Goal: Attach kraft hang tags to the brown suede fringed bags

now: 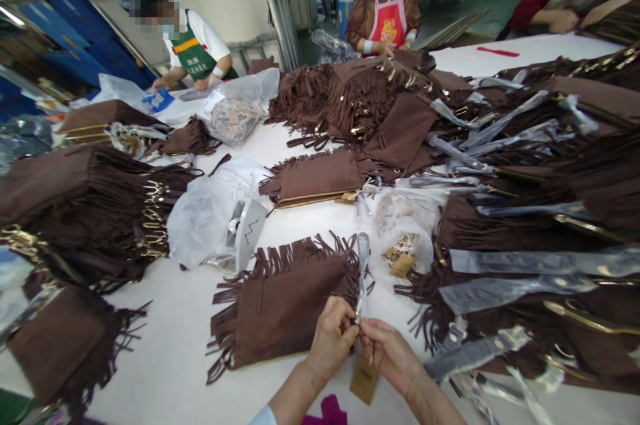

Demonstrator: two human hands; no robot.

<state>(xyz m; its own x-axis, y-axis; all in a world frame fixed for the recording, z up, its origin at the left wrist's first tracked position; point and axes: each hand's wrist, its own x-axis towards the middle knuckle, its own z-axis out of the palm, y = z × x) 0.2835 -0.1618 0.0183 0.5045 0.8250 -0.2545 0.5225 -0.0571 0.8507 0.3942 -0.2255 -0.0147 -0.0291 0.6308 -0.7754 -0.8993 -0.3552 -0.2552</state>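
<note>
A brown fringed pouch [287, 312] lies flat on the white table, its fringe towards the far and left sides. My left hand [331, 330] is closed at the pouch's right corner, pinching the metal clasp end of its wrist strap. The plastic-wrapped wrist strap [363, 265] stretches away from my fingers. My right hand [391, 353] meets the left at the clasp, thumb and fingers pinched together on what looks like the string of a hang tag. Below the fingers dangles that brown card hang tag [364, 380]. My fingertips hide the exact joint.
Beside the pouch is a clear bag of hang tags [407, 255]. Another fringed pouch [320, 175] lies beyond, near a white plastic bag [200, 215]. Piles of pouches flank me at left [65, 192] and right [540, 225]. Co-workers [197, 55] stand across the table [165, 318].
</note>
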